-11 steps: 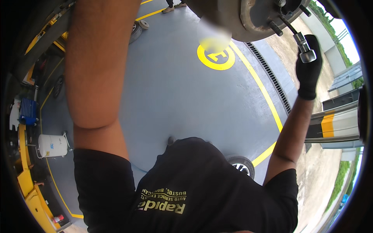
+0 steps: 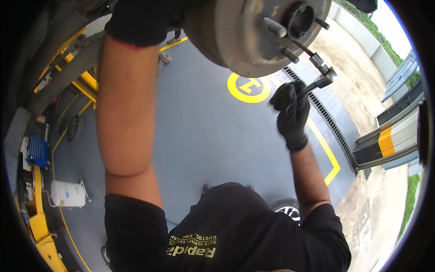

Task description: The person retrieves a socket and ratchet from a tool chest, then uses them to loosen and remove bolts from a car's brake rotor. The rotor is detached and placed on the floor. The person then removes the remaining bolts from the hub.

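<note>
A rusty brake drum (image 2: 235,43) hangs at the top, its wheel studs (image 2: 275,27) sticking out around the round centre hole of the hub (image 2: 300,20). My right hand (image 2: 292,115), in a black glove, is closed around the handle of a ratchet wrench (image 2: 322,81) just below the drum. A socket (image 2: 319,62) with a thin dark shaft runs from the wrench's head up to the hub face. My left hand (image 2: 140,20), also black-gloved, is raised at the upper left beside the drum. Its fingers are hidden at the picture's top edge.
A white bucket-like container (image 2: 68,193) stands at the left, near yellow lift parts (image 2: 41,226) and a blue case (image 2: 38,151). A wheel (image 2: 285,208) lies behind my body at the right. A striped post (image 2: 385,143) rises at the far right. A floor drain (image 2: 333,118) crosses below the drum.
My right hand has moved left and down from the socket end to the wrench's handle. The view has shifted, showing more of the drum and my left glove.
</note>
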Demonstrator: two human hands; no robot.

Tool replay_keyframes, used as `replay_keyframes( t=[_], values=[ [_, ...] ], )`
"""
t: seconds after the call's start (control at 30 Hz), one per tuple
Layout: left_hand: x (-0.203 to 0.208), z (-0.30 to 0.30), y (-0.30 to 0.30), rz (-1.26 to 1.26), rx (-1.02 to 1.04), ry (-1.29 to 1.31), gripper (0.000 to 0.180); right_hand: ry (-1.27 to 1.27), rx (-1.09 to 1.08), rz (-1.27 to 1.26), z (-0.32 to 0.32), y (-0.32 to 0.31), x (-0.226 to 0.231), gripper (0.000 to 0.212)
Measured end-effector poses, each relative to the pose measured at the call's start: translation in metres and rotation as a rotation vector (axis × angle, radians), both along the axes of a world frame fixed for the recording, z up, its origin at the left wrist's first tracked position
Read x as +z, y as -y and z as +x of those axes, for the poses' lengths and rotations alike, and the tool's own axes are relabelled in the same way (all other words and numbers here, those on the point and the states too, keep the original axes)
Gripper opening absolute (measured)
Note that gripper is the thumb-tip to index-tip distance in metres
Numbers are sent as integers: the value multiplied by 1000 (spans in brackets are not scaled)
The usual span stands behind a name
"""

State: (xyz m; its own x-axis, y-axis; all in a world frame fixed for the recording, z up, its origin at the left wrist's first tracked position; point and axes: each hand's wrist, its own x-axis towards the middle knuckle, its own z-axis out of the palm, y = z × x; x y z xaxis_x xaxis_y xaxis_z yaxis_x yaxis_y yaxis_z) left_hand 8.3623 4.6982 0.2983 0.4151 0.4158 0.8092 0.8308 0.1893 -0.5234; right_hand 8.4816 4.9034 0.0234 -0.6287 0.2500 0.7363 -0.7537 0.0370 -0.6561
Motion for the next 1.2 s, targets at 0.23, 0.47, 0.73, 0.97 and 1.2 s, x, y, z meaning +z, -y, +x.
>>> replay_keyframes(
  t=[0.23,0.47,0.73,0.97,1.2],
  values=[
    [17,51,-4,-75,-268,736,33,-21,-563,542,-20,-87,55,6],
    [11,36,-36,-73,-437,844,30,107,-125,177,13,-30,25,17],
    [7,31,-32,-54,-463,853,32,158,-125,158,8,-35,16,5],
    [14,63,-29,-15,-280,964,34,12,-482,653,20,-82,58,8],
    [13,59,-28,-25,-245,843,33,158,-360,38,6,-17,-10,20]
  ],
)
